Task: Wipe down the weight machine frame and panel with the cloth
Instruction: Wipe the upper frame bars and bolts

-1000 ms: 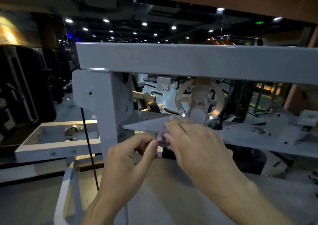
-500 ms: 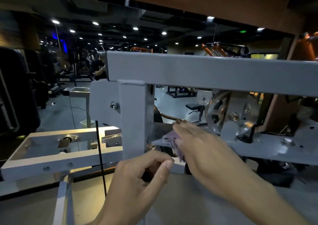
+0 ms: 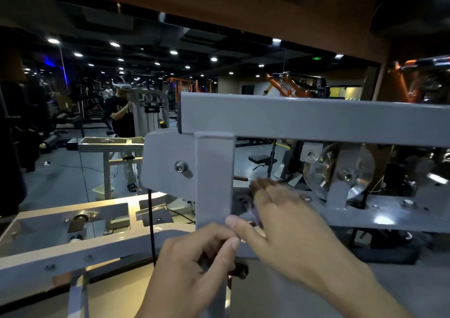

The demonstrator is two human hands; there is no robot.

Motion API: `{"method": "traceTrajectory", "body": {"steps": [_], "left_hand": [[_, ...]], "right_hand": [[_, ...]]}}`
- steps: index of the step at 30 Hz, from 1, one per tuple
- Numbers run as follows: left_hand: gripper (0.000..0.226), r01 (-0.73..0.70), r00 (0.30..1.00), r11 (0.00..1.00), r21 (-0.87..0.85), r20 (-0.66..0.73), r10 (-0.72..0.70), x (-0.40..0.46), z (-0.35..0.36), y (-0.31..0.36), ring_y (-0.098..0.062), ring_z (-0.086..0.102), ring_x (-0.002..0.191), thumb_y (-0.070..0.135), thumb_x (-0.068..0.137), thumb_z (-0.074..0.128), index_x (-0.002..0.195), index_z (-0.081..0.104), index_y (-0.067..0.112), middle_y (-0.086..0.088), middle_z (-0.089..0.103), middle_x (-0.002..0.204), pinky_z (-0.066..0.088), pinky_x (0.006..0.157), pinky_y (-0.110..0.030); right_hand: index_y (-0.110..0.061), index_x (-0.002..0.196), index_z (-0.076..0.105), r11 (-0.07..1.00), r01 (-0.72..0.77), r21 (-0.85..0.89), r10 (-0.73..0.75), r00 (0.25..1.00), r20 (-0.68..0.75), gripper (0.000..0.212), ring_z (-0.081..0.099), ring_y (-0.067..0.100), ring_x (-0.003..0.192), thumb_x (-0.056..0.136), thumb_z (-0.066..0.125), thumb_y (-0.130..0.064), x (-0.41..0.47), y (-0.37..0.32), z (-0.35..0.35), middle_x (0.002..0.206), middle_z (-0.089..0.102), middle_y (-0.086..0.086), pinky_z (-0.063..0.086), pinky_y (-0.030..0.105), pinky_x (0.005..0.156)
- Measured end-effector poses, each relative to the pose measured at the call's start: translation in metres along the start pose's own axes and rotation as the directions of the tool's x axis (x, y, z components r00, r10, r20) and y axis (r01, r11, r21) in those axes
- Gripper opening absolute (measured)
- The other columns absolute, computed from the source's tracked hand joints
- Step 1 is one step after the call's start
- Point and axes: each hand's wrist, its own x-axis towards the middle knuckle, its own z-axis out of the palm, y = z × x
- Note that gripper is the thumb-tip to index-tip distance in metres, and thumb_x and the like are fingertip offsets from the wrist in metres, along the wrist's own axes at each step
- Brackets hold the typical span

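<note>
1. Pressing against the grey frame's lower shelf, the right hand (image 3: 287,222) is reaching in just right of the upright post (image 3: 214,183); its fingers are lying close together and roughly straight, though motion blur is softening them.
2. Showing only as a thin purple edge under the right palm, the cloth (image 3: 257,214) is sitting between that hand and the shelf, beside the post; how the fingers are gripping it is hard to tell, and it is probably being pinned flat rather than bunched.
3. Hovering low in front of the post, the left hand (image 3: 194,266) is curling its fingers, with thumb and forefinger tips meeting near the right thumb; something small and dark is showing beneath it, and whether the hand is gripping that cannot be told.
4. Spanning the view above both hands, the grey top beam (image 3: 316,120) is joining the post at a bracket plate (image 3: 168,162) carrying a bolt (image 3: 180,166).
5. Standing behind the shelf to the right, a shiny metal pulley wheel (image 3: 358,171) is sitting in its grey mount.
6. Hanging down left of the post, a thin black cable (image 3: 151,220) is crossing a cream-lit lower frame section (image 3: 73,222).
7. Filling the background, a mirror is reflecting a dim gym with ceiling spotlights, orange machines (image 3: 287,84) and a person in a dark shirt (image 3: 120,115) wearing a white headset.
</note>
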Motion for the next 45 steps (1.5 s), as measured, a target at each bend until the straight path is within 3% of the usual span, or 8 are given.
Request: {"method": "traceTrajectory", "body": {"steps": [5, 12, 16, 20, 29, 34, 40, 45], "left_hand": [[0.018, -0.018, 0.998, 0.999, 0.046, 0.066, 0.015, -0.002, -0.003, -0.001, -0.010, 0.066, 0.062, 0.050, 0.098, 0.059, 0.088, 0.070, 0.040, 0.015, 0.070, 0.072, 0.052, 0.054, -0.029], [0.021, 0.027, 0.999, 1.000, 0.011, -0.035, -0.026, 0.000, -0.015, -0.004, -0.010, 0.069, 0.060, 0.049, 0.099, 0.054, 0.091, 0.067, 0.034, 0.013, 0.070, 0.065, 0.054, 0.055, -0.026], [0.020, 0.068, 0.996, 0.998, -0.003, -0.052, -0.068, -0.005, -0.020, -0.001, -0.011, 0.068, 0.061, 0.048, 0.099, 0.055, 0.092, 0.067, 0.033, 0.011, 0.069, 0.065, 0.050, 0.056, -0.017], [0.022, 0.094, 0.995, 0.996, -0.004, -0.020, -0.094, -0.011, -0.022, -0.004, -0.010, 0.070, 0.065, 0.056, 0.095, 0.051, 0.093, 0.066, 0.040, 0.014, 0.069, 0.066, 0.052, 0.058, -0.017], [0.014, 0.114, 0.990, 0.993, 0.022, -0.084, -0.112, -0.025, -0.021, -0.006, -0.013, 0.068, 0.062, 0.038, 0.100, 0.060, 0.089, 0.069, 0.036, 0.013, 0.068, 0.066, 0.054, 0.055, -0.030], [0.015, 0.211, 0.974, 0.976, 0.043, -0.097, -0.206, -0.044, -0.017, -0.015, -0.010, 0.069, 0.063, 0.035, 0.099, 0.062, 0.087, 0.070, 0.036, 0.015, 0.069, 0.069, 0.053, 0.054, -0.028], [0.015, 0.291, 0.955, 0.957, -0.006, -0.060, -0.291, -0.057, -0.005, -0.016, -0.017, 0.068, 0.067, 0.029, 0.097, 0.063, 0.085, 0.070, 0.033, 0.010, 0.070, 0.070, 0.053, 0.059, -0.035], [0.014, 0.262, 0.965, 0.965, 0.010, -0.003, -0.262, -0.053, 0.005, -0.012, -0.015, 0.068, 0.069, 0.028, 0.098, 0.063, 0.086, 0.071, 0.032, 0.013, 0.070, 0.072, 0.052, 0.059, -0.031]], "right_hand": [[-0.021, 0.120, 0.072, 0.999, 0.020, -0.041, -0.021, 1.000, -0.014, 0.062, 0.070, 0.017, 0.113, 0.094, 0.038, -0.066, -0.015, 0.005, 0.011, 0.120, 0.073, -0.004, 0.049, 0.023, 0.096], [-0.030, 0.152, 0.032, 0.995, 0.089, 0.034, -0.090, 0.995, 0.051, 0.101, 0.022, 0.010, 0.153, 0.078, 0.015, -0.096, 0.000, 0.000, -0.007, 0.159, 0.031, -0.017, 0.028, 0.024, 0.114], [-0.030, 0.140, 0.045, 0.992, 0.128, -0.010, -0.128, 0.992, -0.018, 0.089, 0.041, 0.008, 0.138, 0.079, 0.035, -0.094, -0.002, -0.002, -0.003, 0.145, 0.045, -0.016, 0.031, 0.024, 0.115], [-0.037, 0.149, -0.031, 0.993, 0.108, -0.051, -0.094, 0.971, 0.222, 0.112, -0.045, -0.013, 0.127, 0.077, 0.029, -0.097, -0.030, 0.003, -0.013, 0.146, -0.043, -0.025, -0.030, 0.009, 0.098], [-0.013, 0.150, 0.040, 0.983, 0.166, -0.081, -0.162, 0.985, 0.059, 0.113, 0.048, 0.022, 0.140, 0.074, 0.039, -0.096, 0.022, 0.001, 0.003, 0.155, 0.046, 0.004, 0.045, 0.031, 0.107], [-0.030, 0.164, -0.001, 0.985, 0.170, -0.026, -0.166, 0.979, 0.115, 0.112, -0.006, -0.003, 0.152, 0.078, 0.029, -0.096, -0.031, 0.008, -0.005, 0.165, -0.002, -0.020, -0.013, 0.010, 0.112], [-0.028, 0.085, 0.040, 0.987, 0.148, -0.066, -0.138, 0.982, 0.128, 0.066, 0.045, 0.005, 0.077, 0.073, 0.037, -0.093, 0.012, -0.003, -0.007, 0.093, 0.049, -0.009, 0.030, 0.021, 0.063], [-0.027, 0.135, 0.047, 0.975, 0.218, -0.034, -0.216, 0.976, 0.036, 0.094, 0.049, 0.013, 0.127, 0.076, 0.033, -0.098, -0.015, 0.013, 0.006, 0.140, 0.051, -0.012, 0.037, 0.022, 0.098]]}}
